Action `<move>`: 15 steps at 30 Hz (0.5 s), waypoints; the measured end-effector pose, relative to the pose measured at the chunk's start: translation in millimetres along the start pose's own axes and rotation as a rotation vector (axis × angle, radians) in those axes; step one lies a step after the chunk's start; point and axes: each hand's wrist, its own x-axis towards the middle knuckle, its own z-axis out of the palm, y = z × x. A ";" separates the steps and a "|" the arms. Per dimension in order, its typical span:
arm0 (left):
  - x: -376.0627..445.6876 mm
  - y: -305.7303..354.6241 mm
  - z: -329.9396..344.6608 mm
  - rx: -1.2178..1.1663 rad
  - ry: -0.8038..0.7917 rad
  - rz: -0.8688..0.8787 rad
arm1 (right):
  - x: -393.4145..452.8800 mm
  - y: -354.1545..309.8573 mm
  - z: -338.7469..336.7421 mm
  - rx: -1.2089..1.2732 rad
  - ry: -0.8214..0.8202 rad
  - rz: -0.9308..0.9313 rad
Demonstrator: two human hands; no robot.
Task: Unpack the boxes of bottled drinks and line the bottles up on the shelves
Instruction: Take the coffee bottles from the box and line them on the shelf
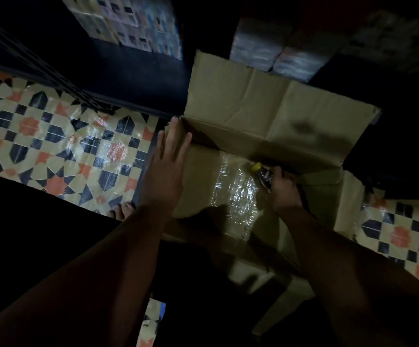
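My left hand [168, 156] lies spread on the cardboard box [266, 116] flap; my right hand [282, 189] grips a yellow-capped bottle [262, 174]; patterned floor [53, 146], wrapped packs [273, 53] beyond

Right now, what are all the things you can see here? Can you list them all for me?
cardboard box: one, brown, open on the floor in the middle, far flap standing up
clear tape: one shiny strip, along the box's bottom
bottle: one, dark with a yellow cap, inside the box in the right hand
floor: tiled in cream, navy and orange stars, left and right of the box
wrapped packs: a few, pale and blurry, stacked behind the box
printed cartons: several, pale, top left on dark shelving
toes: one bare foot's, left of the box
left hand: one, flat on the box's left edge
right hand: one, holding the bottle
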 end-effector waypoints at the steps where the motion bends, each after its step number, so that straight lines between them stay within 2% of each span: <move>1: -0.4 0.7 -0.7 -0.008 -0.003 -0.004 | -2.9 -1.4 -3.3 0.085 -0.008 -0.017; 3: -0.5 2.5 -2.6 -0.023 -0.008 -0.018 | -10.1 -6.7 -8.1 0.283 -0.003 -0.009; 8: 1.5 1.1 -0.4 -0.037 0.005 -0.018 | -23.3 -24.0 -2.8 0.830 -0.099 0.186; 15: 1.8 -0.3 3.0 -0.039 0.021 -0.023 | -34.2 -40.7 18.7 0.968 -0.086 0.277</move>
